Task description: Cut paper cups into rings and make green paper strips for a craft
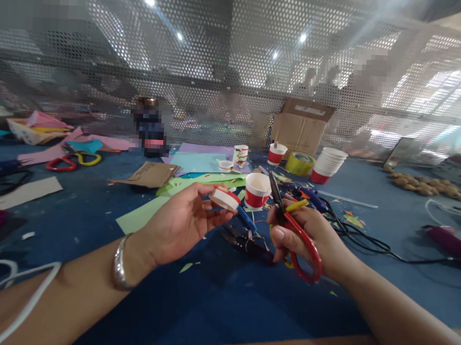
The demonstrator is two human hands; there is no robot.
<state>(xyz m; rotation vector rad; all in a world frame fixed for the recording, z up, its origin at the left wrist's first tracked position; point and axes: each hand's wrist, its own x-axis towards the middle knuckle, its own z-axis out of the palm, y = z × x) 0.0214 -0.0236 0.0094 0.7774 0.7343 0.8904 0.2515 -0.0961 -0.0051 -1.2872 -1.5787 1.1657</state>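
Note:
My left hand [185, 219], with a silver bangle on its wrist, pinches a small red and white paper cup piece [225, 198]. In my right hand [300, 235] are red-handled scissors [306, 248], their dark blades pointing up and away. A yellow stick-like part [297, 205] shows beside the right fingers; what it belongs to is unclear. Between and beyond the hands a red and white paper cup [257, 191] stands upright on the blue table [177, 303]. Below the cup piece lie a blue-handled tool [246, 218] and a second dark pair of scissors, partly hidden.
Green paper [139, 216], brown cardboard [153, 174] and coloured sheets lie beyond my left hand. Stacked cups [327, 164], yellow tape [300, 164] and a cardboard box [300, 127] stand at the back. A glue gun [314, 198] with black cable lies right; scraps are scattered around.

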